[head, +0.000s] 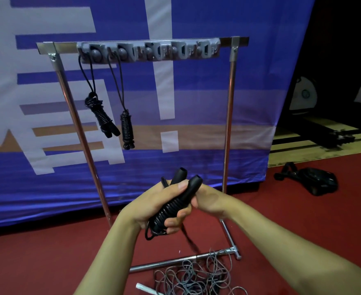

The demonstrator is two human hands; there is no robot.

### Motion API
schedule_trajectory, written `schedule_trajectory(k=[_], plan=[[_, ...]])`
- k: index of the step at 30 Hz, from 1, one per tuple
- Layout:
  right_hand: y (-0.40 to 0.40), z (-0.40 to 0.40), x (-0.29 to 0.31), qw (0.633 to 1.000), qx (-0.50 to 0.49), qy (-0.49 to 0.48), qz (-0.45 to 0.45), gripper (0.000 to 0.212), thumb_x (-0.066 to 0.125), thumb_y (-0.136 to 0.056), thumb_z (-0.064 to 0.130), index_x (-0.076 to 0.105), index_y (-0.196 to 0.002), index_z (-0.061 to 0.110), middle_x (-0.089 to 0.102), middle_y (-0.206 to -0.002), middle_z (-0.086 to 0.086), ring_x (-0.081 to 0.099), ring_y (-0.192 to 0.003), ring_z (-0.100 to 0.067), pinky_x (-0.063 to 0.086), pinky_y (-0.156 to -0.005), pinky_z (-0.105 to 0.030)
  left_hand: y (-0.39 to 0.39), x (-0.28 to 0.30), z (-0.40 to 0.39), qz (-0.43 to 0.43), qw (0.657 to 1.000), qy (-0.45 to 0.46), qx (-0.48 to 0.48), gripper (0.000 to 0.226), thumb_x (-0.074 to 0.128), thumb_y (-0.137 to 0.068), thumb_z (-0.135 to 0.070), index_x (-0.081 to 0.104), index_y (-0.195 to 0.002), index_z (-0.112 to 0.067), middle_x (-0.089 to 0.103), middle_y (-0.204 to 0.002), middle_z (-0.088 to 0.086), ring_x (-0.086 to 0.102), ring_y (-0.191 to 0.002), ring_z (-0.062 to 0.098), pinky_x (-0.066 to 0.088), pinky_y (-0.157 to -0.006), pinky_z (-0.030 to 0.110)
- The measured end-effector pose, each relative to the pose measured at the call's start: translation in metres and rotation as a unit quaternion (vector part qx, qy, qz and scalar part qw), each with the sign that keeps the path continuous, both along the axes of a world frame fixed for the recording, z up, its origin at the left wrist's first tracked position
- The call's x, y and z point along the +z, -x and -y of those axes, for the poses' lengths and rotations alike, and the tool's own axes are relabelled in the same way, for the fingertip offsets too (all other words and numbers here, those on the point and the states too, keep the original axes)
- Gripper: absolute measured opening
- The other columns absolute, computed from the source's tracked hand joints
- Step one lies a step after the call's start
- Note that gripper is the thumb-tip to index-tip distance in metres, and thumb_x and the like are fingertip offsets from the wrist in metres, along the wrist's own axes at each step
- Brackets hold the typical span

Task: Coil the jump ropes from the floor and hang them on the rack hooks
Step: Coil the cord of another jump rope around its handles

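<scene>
My left hand [154, 206] grips a black jump rope [174, 206] whose cord is wound in tight turns round its two handles. The handle ends stick up above my fingers, and a loose cord tail hangs below. My right hand [207, 199] holds the bundle's upper right side, fingers curled behind it. Ahead stands a metal rack [229, 107] with a grey hook strip [149, 51] on its top bar. Two coiled black ropes hang from the left hooks: one [103, 119] tilted, one [126, 129] straight down. A tangled grey rope [194, 275] lies on the floor below.
The red carpet [37, 262] runs under the rack's base bar [175, 261]. A blue and white banner [196, 135] hangs right behind the rack. At the right, a black strapped object [315, 182] lies on the carpet near wooden boards [315, 145].
</scene>
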State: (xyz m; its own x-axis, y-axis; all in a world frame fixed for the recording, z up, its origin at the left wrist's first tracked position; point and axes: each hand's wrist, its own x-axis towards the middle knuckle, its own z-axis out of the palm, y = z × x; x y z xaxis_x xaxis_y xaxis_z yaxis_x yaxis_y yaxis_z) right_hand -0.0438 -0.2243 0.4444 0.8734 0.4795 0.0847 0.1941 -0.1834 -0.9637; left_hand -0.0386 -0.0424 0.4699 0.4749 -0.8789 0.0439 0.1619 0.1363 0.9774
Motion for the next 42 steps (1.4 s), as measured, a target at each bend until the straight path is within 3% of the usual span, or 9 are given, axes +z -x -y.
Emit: schedule_trajectory(k=[4, 8, 14, 19, 23, 29, 33, 38, 42], plan=[[0.000, 0.007, -0.007, 0.995, -0.075, 0.052, 0.028, 0.033, 0.045, -0.103, 0.023, 0.062, -0.076, 0.017, 0.060, -0.070, 0.002, 0.057, -0.071, -0.006, 0.046, -0.079, -0.031, -0.002, -0.002, -0.001, 0.013, 0.996, -0.054, 0.070, 0.047, 0.065, -0.098, -0.048, 0.070, -0.098, -0.001, 0.051, -0.065, 0.009, 0.045, -0.042, 0.013, 0.043, -0.045, 0.026], [0.000, 0.033, -0.008, 0.946, -0.133, 0.258, 0.145, 0.030, 0.041, -0.110, 0.031, 0.060, -0.087, 0.037, 0.058, -0.072, 0.013, 0.049, -0.066, -0.002, 0.043, -0.071, -0.032, -0.013, -0.007, -0.010, 0.012, 0.968, -0.109, 0.226, 0.059, 0.069, -0.092, -0.053, 0.068, -0.103, 0.004, 0.052, -0.068, 0.012, 0.044, -0.047, 0.018, 0.043, -0.047, 0.029], [0.034, 0.017, 0.009, 0.855, -0.098, 0.419, 0.289, 0.025, 0.039, -0.103, 0.049, 0.043, -0.090, 0.028, 0.054, -0.072, 0.008, 0.061, -0.076, -0.026, 0.048, -0.068, -0.045, -0.016, -0.015, 0.004, 0.075, 0.930, -0.127, 0.338, 0.049, 0.067, -0.094, -0.056, 0.054, -0.101, -0.009, 0.062, -0.072, 0.011, 0.052, -0.053, 0.022, 0.047, -0.051, 0.032], [0.035, 0.027, 0.042, 0.729, -0.087, 0.538, 0.413, 0.025, 0.037, -0.105, 0.050, 0.053, -0.114, 0.033, 0.065, -0.114, 0.006, 0.068, -0.104, -0.028, 0.049, -0.072, -0.041, -0.014, -0.023, 0.012, 0.177, 0.916, -0.165, 0.321, 0.029, 0.063, -0.100, -0.041, 0.057, -0.095, -0.013, 0.064, -0.068, 0.010, 0.057, -0.053, 0.025, 0.050, -0.052, 0.036], [0.025, 0.041, 0.073, 0.679, -0.023, 0.528, 0.510, 0.024, 0.045, -0.100, 0.052, 0.058, -0.103, 0.032, 0.059, -0.096, 0.008, 0.067, -0.089, -0.018, 0.040, -0.052, -0.033, -0.006, -0.022, 0.015, 0.182, 0.929, -0.203, 0.252, 0.022, 0.074, -0.094, -0.029, 0.058, -0.096, -0.014, 0.061, -0.062, 0.001, 0.058, -0.052, 0.020, 0.052, -0.050, 0.032], [0.013, 0.030, 0.101, 0.726, 0.054, 0.495, 0.475, 0.025, 0.055, -0.095, 0.056, 0.062, -0.098, 0.033, 0.060, -0.096, 0.014, 0.060, -0.088, -0.007, 0.039, -0.060, -0.032, 0.019, -0.010, 0.032, 0.292, 0.899, -0.251, 0.211, 0.029, 0.085, -0.085, -0.036, 0.061, -0.082, -0.019, 0.067, -0.061, -0.003, 0.057, -0.048, 0.013, 0.047, -0.049, 0.026], [-0.007, 0.040, 0.099, 0.837, -0.008, 0.412, 0.360, 0.030, 0.063, -0.088, 0.060, 0.058, -0.088, 0.030, 0.067, -0.082, 0.014, 0.060, -0.075, -0.010, 0.050, -0.067, -0.037, 0.026, -0.010, 0.038, 0.306, 0.894, -0.229, 0.233, 0.028, 0.077, -0.090, -0.031, 0.057, -0.079, -0.015, 0.064, -0.058, -0.001, 0.053, -0.045, 0.015, 0.043, -0.047, 0.027], [-0.009, 0.054, 0.034, 0.918, -0.055, 0.311, 0.241, 0.021, 0.056, -0.099, 0.027, 0.061, -0.083, 0.039, 0.067, -0.079, 0.019, 0.058, -0.074, 0.003, 0.048, -0.073, -0.032, 0.024, -0.013, 0.028, 0.295, 0.904, -0.199, 0.238, 0.026, 0.081, -0.088, -0.031, 0.059, -0.094, -0.018, 0.066, -0.064, -0.002, 0.056, -0.050, 0.015, 0.045, -0.050, 0.030], [0.015, 0.054, -0.013, 0.928, -0.072, 0.312, 0.189, 0.013, 0.046, -0.106, 0.032, 0.054, -0.098, 0.025, 0.066, -0.079, 0.004, 0.061, -0.071, -0.006, 0.050, -0.071, -0.028, 0.010, -0.018, 0.016, 0.225, 0.905, -0.140, 0.333, 0.049, 0.083, -0.086, -0.034, 0.045, -0.114, -0.025, 0.066, -0.065, -0.005, 0.054, -0.054, 0.018, 0.046, -0.053, 0.032]])
